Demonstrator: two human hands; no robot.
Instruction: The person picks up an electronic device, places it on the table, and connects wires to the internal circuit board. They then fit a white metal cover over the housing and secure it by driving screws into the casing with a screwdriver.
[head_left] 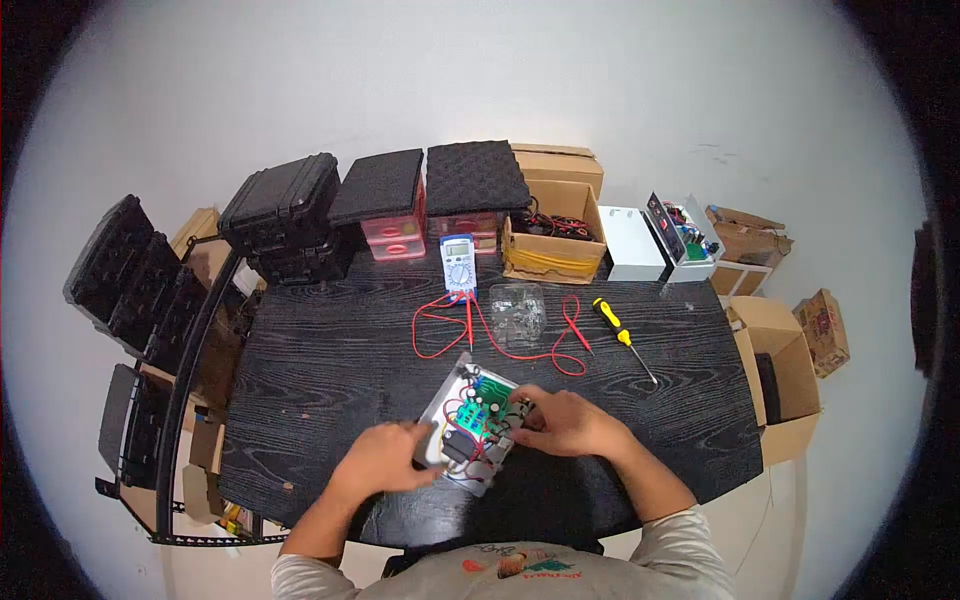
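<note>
An open white metal case with green circuit boards, wires and a black block inside (484, 395) lies at a slant near the table's front edge. My left hand (385, 458) is closed around its left side, thumb toward the lower left edge. On the opposite side, my right hand (572, 424) grips the upper right edge, its fingertips partly hidden by the case wall and parts. Beyond the case are a blue and white multimeter (459, 268) with red test leads (533, 356), a clear plastic tray of small parts (519, 314) and a yellow and black screwdriver (626, 338).
Along the back of the black table (320, 370) stand black hard cases (282, 205), foam-topped red drawer boxes (395, 225), a cardboard box of cables (553, 235), a white case (635, 243) and another opened device (690, 238). Cardboard boxes (775, 380) sit at the right.
</note>
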